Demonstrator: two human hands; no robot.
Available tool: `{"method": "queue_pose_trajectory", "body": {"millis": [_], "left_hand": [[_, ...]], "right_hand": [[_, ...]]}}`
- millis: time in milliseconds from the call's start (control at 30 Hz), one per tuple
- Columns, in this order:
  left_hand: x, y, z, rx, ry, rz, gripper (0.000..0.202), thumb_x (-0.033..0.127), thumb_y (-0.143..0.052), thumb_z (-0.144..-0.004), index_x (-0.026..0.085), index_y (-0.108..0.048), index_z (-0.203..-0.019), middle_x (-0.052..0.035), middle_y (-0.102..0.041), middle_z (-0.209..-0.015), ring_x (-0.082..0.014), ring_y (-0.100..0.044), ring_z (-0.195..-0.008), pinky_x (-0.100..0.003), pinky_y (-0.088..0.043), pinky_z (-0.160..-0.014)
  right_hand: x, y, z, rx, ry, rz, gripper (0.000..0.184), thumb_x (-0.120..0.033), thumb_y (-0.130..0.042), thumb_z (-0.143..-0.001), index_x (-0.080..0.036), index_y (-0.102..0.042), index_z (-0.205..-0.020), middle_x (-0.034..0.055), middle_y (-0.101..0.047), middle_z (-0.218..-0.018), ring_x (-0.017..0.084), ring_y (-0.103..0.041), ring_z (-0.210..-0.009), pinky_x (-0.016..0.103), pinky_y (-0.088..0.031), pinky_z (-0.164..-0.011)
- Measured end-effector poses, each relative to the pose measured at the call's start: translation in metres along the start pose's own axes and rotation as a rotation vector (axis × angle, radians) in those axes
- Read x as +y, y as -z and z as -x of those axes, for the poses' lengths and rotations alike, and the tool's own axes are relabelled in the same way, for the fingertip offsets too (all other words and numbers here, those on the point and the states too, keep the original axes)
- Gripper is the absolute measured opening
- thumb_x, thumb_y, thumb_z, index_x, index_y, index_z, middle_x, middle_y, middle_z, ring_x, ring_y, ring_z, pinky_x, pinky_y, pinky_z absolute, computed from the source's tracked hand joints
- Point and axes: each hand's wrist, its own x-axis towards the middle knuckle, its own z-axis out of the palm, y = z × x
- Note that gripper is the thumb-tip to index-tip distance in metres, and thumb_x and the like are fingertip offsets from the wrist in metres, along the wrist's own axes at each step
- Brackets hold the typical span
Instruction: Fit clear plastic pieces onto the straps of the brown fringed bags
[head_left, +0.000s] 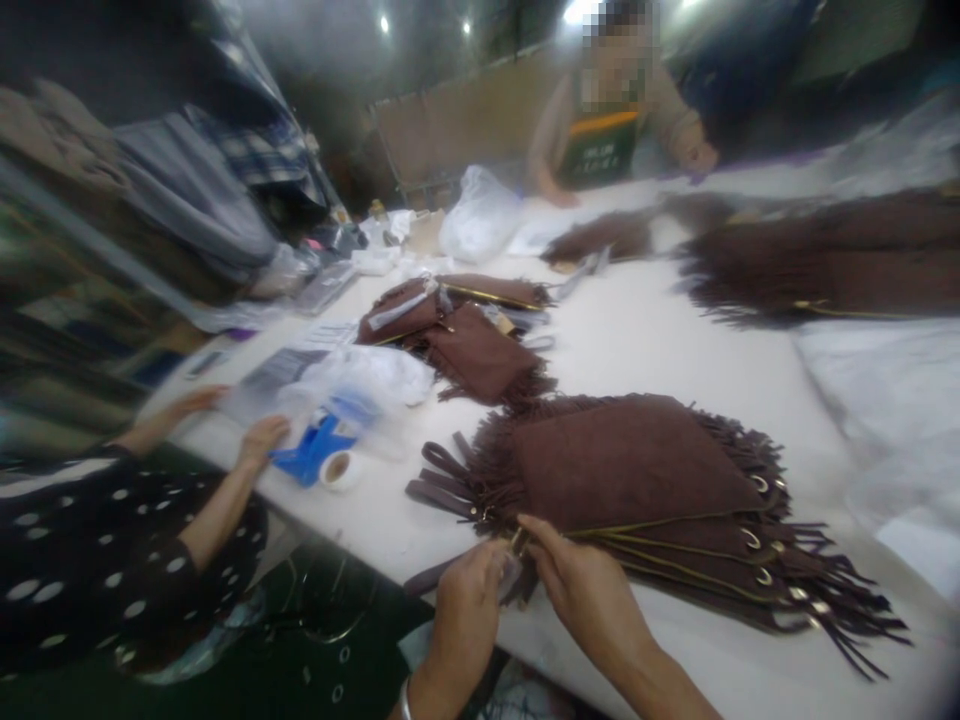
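At the table's near edge my left hand point(466, 592) is closed, its thumb and fingers pinching a small gold-coloured metal fitting point(518, 541). My right hand point(585, 590) meets it from the other side, fingertips closed at the same fitting. A small pale, see-through piece hangs between the hands; blur hides what it is. Behind my left hand a dark brown strap point(433, 577) pokes out to the left. Just beyond my hands lies a stack of brown fringed bags point(622, 460), with yellow-gold zip edges and metal rings at the right side. Looped straps point(442, 478) stick out at its left.
More brown bags point(484, 350) lie mid-table, others point(840, 255) at the far right. A blue tape dispenser point(313, 448) and a white roll point(339, 470) stand left, beside a co-worker's hand point(264, 440). Another person point(611, 130) stands across the table. Clear plastic point(885, 400) covers the right.
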Motion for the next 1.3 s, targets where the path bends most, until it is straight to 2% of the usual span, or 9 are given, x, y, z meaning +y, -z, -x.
{"method": "queue_pose_trajectory", "body": {"millis": [233, 433, 600, 667, 733, 833, 933, 1067, 1300], "left_hand": [[0.01, -0.008, -0.01, 0.021, 0.133, 0.202, 0.035, 0.039, -0.042, -0.093, 0.021, -0.07, -0.106, -0.006, -0.073, -0.103, -0.0236, -0.065, -0.095, -0.031, -0.048, -0.086], [0.024, -0.019, -0.016, 0.101, 0.168, 0.141, 0.036, 0.041, -0.042, -0.093, 0.02, -0.07, -0.101, -0.0041, -0.073, -0.088, -0.023, -0.065, -0.085, -0.029, -0.046, -0.077], [0.029, -0.026, -0.016, 0.155, 0.169, 0.024, 0.034, 0.042, -0.038, -0.094, 0.022, -0.067, -0.095, -0.0044, -0.072, -0.086, -0.0218, -0.064, -0.079, -0.028, -0.044, -0.073], [0.029, -0.028, -0.016, 0.165, 0.174, -0.003, 0.033, 0.042, -0.037, -0.094, 0.023, -0.065, -0.094, -0.0043, -0.071, -0.084, -0.0217, -0.064, -0.077, -0.028, -0.043, -0.072], [0.029, -0.03, -0.017, 0.17, 0.19, -0.03, 0.032, 0.042, -0.037, -0.094, 0.024, -0.063, -0.093, -0.0039, -0.071, -0.08, -0.0218, -0.064, -0.074, -0.028, -0.042, -0.068], [0.028, -0.033, -0.019, 0.176, 0.198, -0.061, 0.031, 0.042, -0.036, -0.094, 0.024, -0.061, -0.091, -0.0034, -0.069, -0.074, -0.0219, -0.063, -0.07, -0.027, -0.04, -0.062], [0.027, -0.033, -0.02, 0.183, 0.179, -0.085, 0.03, 0.041, -0.036, -0.094, 0.024, -0.06, -0.089, -0.0033, -0.068, -0.073, -0.0219, -0.062, -0.069, -0.027, -0.039, -0.062], [0.029, -0.032, -0.021, 0.171, 0.183, -0.132, 0.032, 0.041, -0.033, -0.095, 0.024, -0.059, -0.086, -0.0043, -0.067, -0.074, -0.0228, -0.062, -0.069, -0.028, -0.037, -0.063], [0.029, -0.031, -0.021, 0.139, 0.213, -0.177, 0.031, 0.043, -0.033, -0.094, 0.024, -0.057, -0.089, -0.0069, -0.068, -0.075, -0.0258, -0.064, -0.072, -0.03, -0.036, -0.063]], "right_hand": [[0.01, 0.001, 0.003, -0.02, 0.036, -0.122, 0.046, -0.016, -0.044, -0.089, -0.03, -0.054, -0.132, 0.0058, -0.077, -0.095, 0.024, -0.074, -0.075, 0.028, -0.052, -0.064], [0.015, 0.001, 0.0, -0.054, 0.062, -0.152, 0.047, -0.017, -0.045, -0.089, -0.029, -0.053, -0.133, 0.0063, -0.077, -0.091, 0.024, -0.073, -0.074, 0.028, -0.052, -0.064], [0.011, -0.004, 0.015, 0.037, 0.055, -0.352, 0.046, -0.021, -0.043, -0.091, -0.029, -0.049, -0.136, 0.0071, -0.072, -0.112, 0.024, -0.071, -0.094, 0.031, -0.054, -0.079], [0.008, -0.012, 0.031, 0.121, -0.019, -0.469, 0.039, -0.027, -0.044, -0.092, -0.028, -0.055, -0.129, 0.0071, -0.07, -0.116, 0.024, -0.07, -0.097, 0.032, -0.054, -0.083], [0.005, -0.025, 0.046, 0.153, -0.174, -0.614, 0.032, -0.037, -0.047, -0.091, -0.027, -0.061, -0.117, 0.0057, -0.074, -0.099, 0.022, -0.072, -0.075, 0.029, -0.056, -0.068], [0.001, -0.045, 0.056, 0.136, -0.415, -0.884, 0.036, -0.052, -0.051, -0.086, -0.026, -0.064, -0.106, 0.0001, -0.071, -0.069, 0.016, -0.058, -0.038, 0.027, -0.047, -0.041], [-0.002, -0.059, 0.047, 0.15, -0.552, -1.107, 0.043, -0.06, -0.057, -0.078, -0.023, -0.066, -0.096, -0.0015, -0.065, -0.054, 0.014, -0.05, -0.033, 0.024, -0.038, -0.036], [-0.005, -0.068, 0.029, 0.151, -0.637, -1.24, 0.047, -0.063, -0.064, -0.071, -0.019, -0.062, -0.087, -0.0049, -0.053, -0.039, 0.01, -0.041, -0.028, 0.02, -0.029, -0.033], [-0.014, -0.083, 0.024, 0.263, -0.661, -1.327, 0.061, -0.072, -0.065, -0.062, -0.018, -0.057, -0.09, -0.0059, -0.052, -0.04, 0.009, -0.038, -0.029, 0.019, -0.025, -0.032]]}}
